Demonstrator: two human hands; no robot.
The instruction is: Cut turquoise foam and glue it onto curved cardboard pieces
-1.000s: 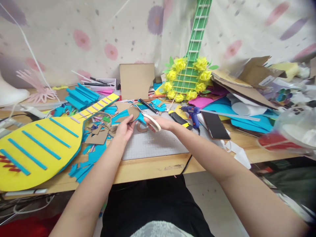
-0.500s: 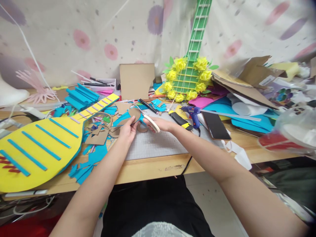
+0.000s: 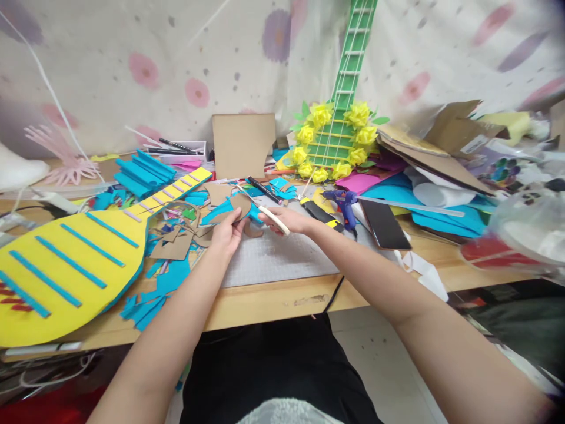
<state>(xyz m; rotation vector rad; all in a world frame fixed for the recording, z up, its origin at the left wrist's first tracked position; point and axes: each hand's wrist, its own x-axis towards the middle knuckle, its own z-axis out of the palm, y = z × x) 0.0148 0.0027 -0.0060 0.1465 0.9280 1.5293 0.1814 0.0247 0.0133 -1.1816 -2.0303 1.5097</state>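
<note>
My left hand (image 3: 229,231) pinches a rounded piece of brown cardboard (image 3: 239,205) that has blue paper (image 3: 219,211) against it. My right hand (image 3: 285,220) grips the white handles of a pair of scissors (image 3: 274,219). The scissor blades point away from me, up and left, at the right edge of the cardboard; whether they touch it I cannot tell. Both hands are above the grey cutting mat (image 3: 282,259). A black marker (image 3: 263,189) lies just beyond the scissors.
At left lies a yellow cardboard guitar (image 3: 66,265) near blue and brown scraps (image 3: 172,247). A green guitar with yellow paper flowers (image 3: 333,141) stands behind. To the right are a utility knife (image 3: 321,213), a blue glue gun (image 3: 346,206), a phone (image 3: 385,224) and a plastic bucket (image 3: 516,235).
My right hand and the scissor handles have shifted slightly to the right. The left hand still holds the cardboard in nearly the same place.
</note>
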